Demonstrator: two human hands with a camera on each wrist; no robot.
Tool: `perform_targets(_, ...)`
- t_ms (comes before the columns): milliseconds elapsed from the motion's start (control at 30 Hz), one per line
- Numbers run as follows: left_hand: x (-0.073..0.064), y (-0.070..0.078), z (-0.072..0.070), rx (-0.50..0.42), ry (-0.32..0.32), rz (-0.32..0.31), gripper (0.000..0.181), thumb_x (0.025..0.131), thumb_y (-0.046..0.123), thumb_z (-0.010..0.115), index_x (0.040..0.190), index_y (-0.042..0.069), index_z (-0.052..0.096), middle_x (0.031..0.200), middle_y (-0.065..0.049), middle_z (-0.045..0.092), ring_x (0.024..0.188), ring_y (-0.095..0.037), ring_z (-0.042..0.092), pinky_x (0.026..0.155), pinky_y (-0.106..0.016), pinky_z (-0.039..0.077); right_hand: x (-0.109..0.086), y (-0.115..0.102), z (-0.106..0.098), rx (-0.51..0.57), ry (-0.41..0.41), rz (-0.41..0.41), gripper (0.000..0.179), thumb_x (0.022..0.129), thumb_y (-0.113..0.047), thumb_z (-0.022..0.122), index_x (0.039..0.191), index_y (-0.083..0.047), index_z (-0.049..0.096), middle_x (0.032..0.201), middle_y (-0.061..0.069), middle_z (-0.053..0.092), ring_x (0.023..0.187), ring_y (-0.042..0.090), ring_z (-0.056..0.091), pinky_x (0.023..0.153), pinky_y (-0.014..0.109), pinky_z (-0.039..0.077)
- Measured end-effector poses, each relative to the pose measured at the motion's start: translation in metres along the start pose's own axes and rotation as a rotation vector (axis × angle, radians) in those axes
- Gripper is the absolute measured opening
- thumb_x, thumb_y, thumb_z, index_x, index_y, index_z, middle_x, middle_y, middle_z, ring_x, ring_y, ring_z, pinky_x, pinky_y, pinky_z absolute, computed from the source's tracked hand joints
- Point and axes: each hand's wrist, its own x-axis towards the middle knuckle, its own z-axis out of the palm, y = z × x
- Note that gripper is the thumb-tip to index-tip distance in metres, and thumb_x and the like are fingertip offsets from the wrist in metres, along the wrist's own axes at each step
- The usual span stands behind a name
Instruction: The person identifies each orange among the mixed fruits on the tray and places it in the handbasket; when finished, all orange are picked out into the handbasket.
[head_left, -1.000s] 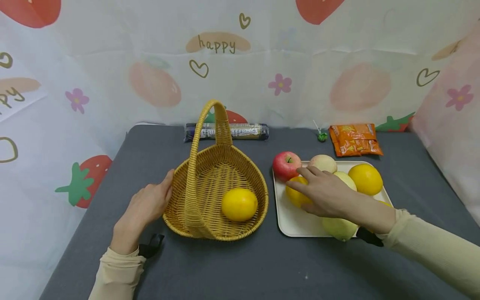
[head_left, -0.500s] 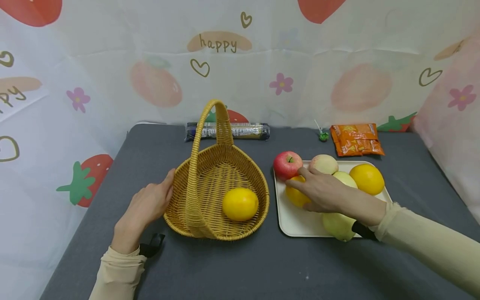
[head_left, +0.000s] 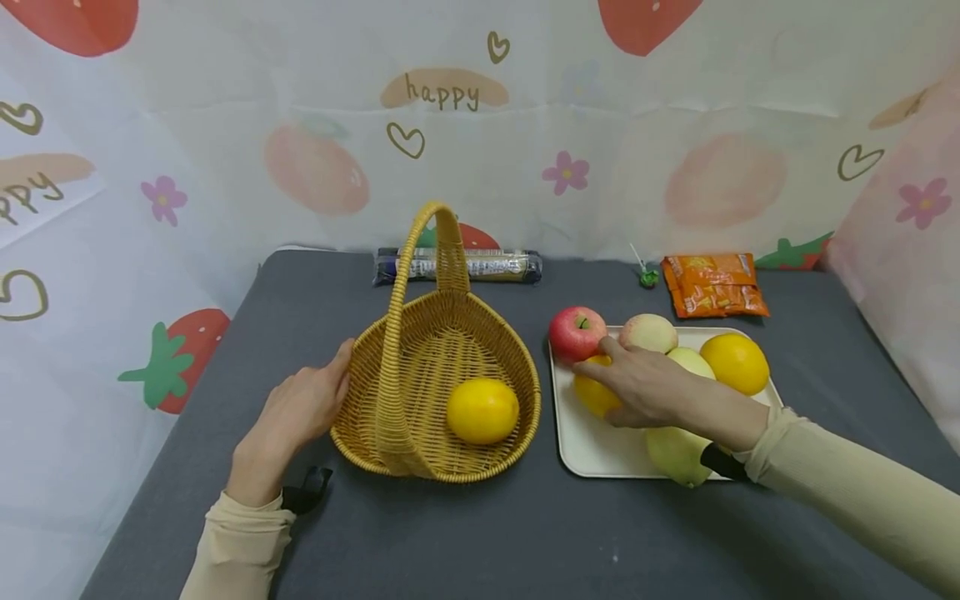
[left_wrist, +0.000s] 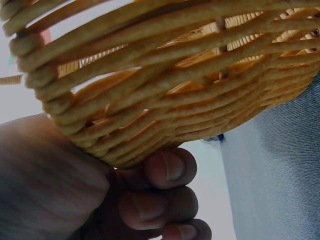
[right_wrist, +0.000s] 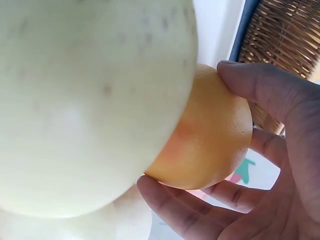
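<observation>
My left hand (head_left: 300,404) holds the left side of a wicker basket (head_left: 420,350) with a tall arched handle. In the left wrist view its fingers (left_wrist: 172,167) curl below the woven wall. One yellow-orange fruit (head_left: 482,411) lies inside the basket. Over on the white tray (head_left: 600,450), my right hand (head_left: 652,387) grips an orange (head_left: 592,392) at the tray's left part. The right wrist view shows thumb and fingers around this orange (right_wrist: 210,135), partly covered by a large pale green fruit (right_wrist: 90,100) close to the camera.
A red apple (head_left: 577,332) sits at the tray's back left corner. Also on the tray are a pale peach-like fruit (head_left: 649,333), pale green fruits (head_left: 678,457) and another orange (head_left: 735,363). Behind lie an orange snack packet (head_left: 715,285), a lollipop (head_left: 648,277) and a long wrapped package (head_left: 495,265).
My right hand's fingers have drawn in around the orange, and the forearm has shifted slightly left. The left hand and the basket stay in place.
</observation>
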Motion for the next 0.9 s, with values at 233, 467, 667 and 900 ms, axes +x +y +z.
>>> perform_targets(233,0.0,0.0,0.001,-0.005,-0.01,-0.007,0.051,0.105,0.021,0.038,0.153,0.007,0.027,0.059,-0.007,0.045,0.047,-0.02,0.04,0.045,-0.033,0.03,0.0,0.0,0.003,0.021,-0.014,0.025,0.062,0.071,-0.023,0.083,0.128,-0.018,0.059,0.106,0.017,0.053,0.065,0.018,0.047,0.051,0.025,0.037)
perform_targets(467,0.0,0.0,0.001,-0.003,-0.006,-0.008,0.052,0.105,0.022,0.039,0.154,0.007,0.027,0.059,-0.007,0.044,0.046,-0.019,0.039,0.045,-0.032,0.03,0.001,0.0,0.004,0.002,0.007,0.016,0.061,0.07,-0.022,0.083,0.127,-0.018,0.06,0.103,0.015,0.054,0.066,0.019,0.047,0.053,0.026,0.039)
perform_targets(667,-0.001,-0.002,0.002,-0.01,-0.004,-0.005,0.052,0.105,0.02,0.039,0.154,0.007,0.027,0.057,-0.006,0.043,0.044,-0.018,0.037,0.044,-0.031,0.029,0.0,0.0,0.002,0.038,-0.011,0.029,0.062,0.07,-0.023,0.083,0.128,-0.02,0.06,0.107,0.015,0.054,0.067,0.017,0.048,0.054,0.025,0.038)
perform_targets(900,-0.001,-0.001,0.001,-0.013,0.007,-0.001,0.052,0.105,0.019,0.039,0.153,0.006,0.028,0.057,-0.006,0.042,0.044,-0.017,0.035,0.044,-0.03,0.029,-0.003,0.002,-0.009,0.065,0.061,0.01,0.061,0.07,-0.027,0.083,0.126,-0.021,0.059,0.109,0.012,0.054,0.067,0.014,0.05,0.056,0.025,0.041)
